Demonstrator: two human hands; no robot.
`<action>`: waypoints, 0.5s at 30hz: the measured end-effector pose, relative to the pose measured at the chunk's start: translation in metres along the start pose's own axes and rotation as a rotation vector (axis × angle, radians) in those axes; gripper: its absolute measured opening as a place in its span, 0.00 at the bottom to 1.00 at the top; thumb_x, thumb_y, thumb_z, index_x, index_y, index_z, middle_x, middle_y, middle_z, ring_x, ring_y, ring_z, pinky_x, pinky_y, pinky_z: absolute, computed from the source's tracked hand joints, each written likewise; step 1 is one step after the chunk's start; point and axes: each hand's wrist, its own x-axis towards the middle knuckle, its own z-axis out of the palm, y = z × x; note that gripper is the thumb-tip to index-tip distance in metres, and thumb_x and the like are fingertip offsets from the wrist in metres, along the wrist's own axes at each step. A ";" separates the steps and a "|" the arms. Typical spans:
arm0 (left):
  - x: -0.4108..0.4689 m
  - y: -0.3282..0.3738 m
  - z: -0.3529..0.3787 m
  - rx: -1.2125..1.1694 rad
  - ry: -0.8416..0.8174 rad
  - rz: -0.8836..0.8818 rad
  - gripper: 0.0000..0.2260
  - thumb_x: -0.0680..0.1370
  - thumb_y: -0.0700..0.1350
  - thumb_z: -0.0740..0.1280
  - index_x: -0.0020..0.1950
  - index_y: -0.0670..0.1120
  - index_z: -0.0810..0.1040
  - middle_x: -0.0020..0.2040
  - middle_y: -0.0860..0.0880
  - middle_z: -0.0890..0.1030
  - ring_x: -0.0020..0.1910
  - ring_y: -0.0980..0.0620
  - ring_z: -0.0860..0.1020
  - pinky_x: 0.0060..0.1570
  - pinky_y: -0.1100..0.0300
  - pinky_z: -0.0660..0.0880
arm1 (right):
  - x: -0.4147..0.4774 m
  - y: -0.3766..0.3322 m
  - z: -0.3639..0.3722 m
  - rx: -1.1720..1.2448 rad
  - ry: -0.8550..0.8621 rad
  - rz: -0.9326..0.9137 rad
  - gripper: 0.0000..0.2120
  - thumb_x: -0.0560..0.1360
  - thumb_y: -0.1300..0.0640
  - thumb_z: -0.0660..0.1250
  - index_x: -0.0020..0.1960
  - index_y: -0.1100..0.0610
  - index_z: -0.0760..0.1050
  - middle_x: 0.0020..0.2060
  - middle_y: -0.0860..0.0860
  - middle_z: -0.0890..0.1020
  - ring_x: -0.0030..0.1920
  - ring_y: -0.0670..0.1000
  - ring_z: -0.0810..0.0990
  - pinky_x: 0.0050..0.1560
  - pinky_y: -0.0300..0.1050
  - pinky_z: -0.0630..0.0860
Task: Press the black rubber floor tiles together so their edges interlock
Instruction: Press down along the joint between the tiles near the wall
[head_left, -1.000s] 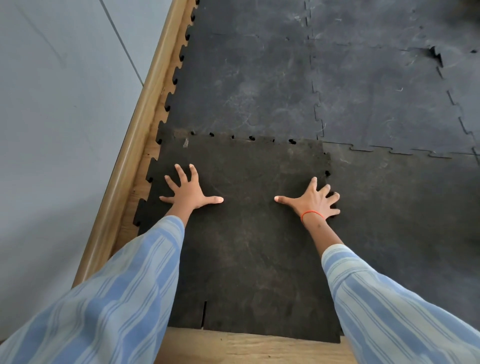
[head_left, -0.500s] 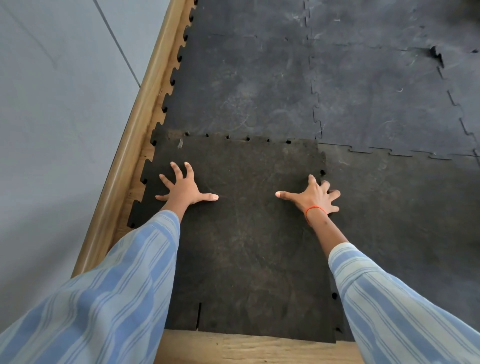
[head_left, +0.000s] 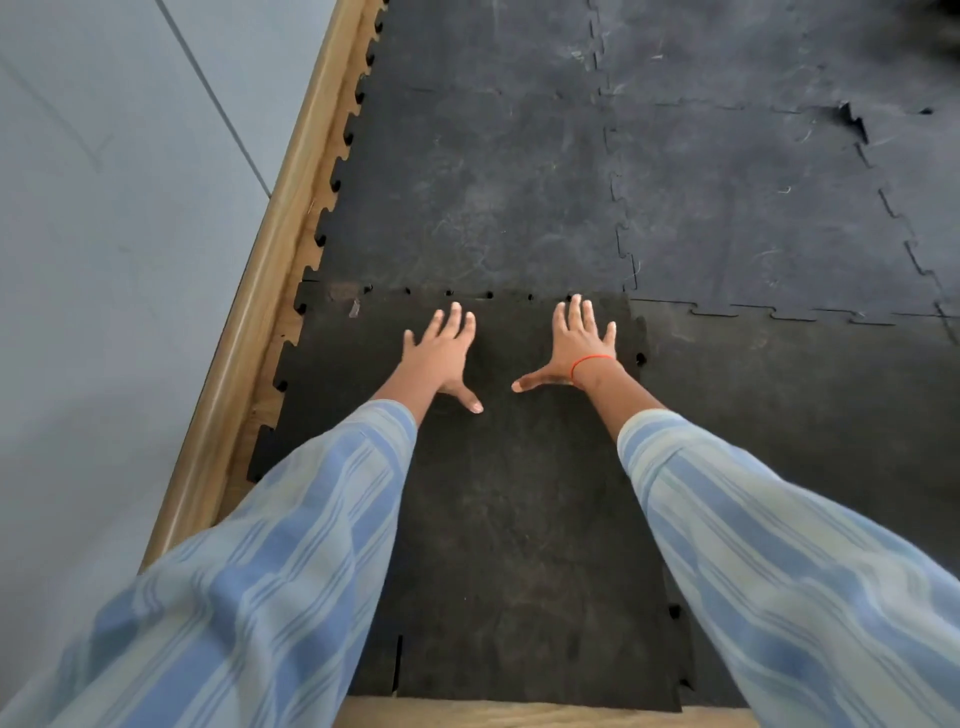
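Observation:
A dark brownish-black rubber tile (head_left: 514, 519) lies in front of me, its toothed far edge meeting a greyer tile (head_left: 478, 197) beyond it. Small dark gaps show along that seam (head_left: 467, 294). My left hand (head_left: 441, 353) lies flat with fingers spread on the near tile just short of the seam. Flat beside it rests my right hand (head_left: 576, 343), a red thread on its wrist, fingertips almost at the seam. Another tile (head_left: 805, 426) sits to the right of the near tile, with small holes along their shared edge.
A wooden skirting strip (head_left: 270, 260) runs along the tiles' left edge below a grey wall (head_left: 104, 260). Bare wood floor (head_left: 519, 717) shows at the near edge. More joined tiles (head_left: 753, 197) stretch far and right, one with a lifted torn corner (head_left: 852, 117).
Both hands have slid forward from the tile's middle to its far edge and drawn closer together. The near tile's left teeth sit closer to the skirting strip.

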 end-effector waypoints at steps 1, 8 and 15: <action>0.005 0.009 -0.003 0.024 -0.006 0.029 0.62 0.63 0.59 0.78 0.79 0.47 0.36 0.79 0.48 0.34 0.79 0.45 0.38 0.74 0.34 0.47 | 0.006 0.008 -0.006 -0.027 -0.013 0.016 0.71 0.56 0.28 0.74 0.78 0.61 0.36 0.78 0.57 0.38 0.78 0.56 0.36 0.74 0.65 0.43; 0.035 0.030 -0.007 0.079 -0.083 0.040 0.64 0.62 0.57 0.80 0.79 0.45 0.35 0.79 0.48 0.32 0.79 0.48 0.37 0.75 0.40 0.46 | 0.031 0.035 -0.001 -0.064 -0.135 -0.030 0.72 0.54 0.27 0.73 0.78 0.59 0.34 0.78 0.54 0.36 0.78 0.55 0.36 0.75 0.65 0.43; 0.044 0.026 -0.006 0.065 -0.152 0.068 0.64 0.63 0.57 0.79 0.78 0.44 0.32 0.77 0.47 0.28 0.78 0.45 0.34 0.75 0.42 0.46 | 0.038 0.040 0.001 -0.109 -0.239 -0.064 0.75 0.53 0.28 0.75 0.76 0.60 0.27 0.75 0.56 0.28 0.75 0.57 0.28 0.73 0.66 0.38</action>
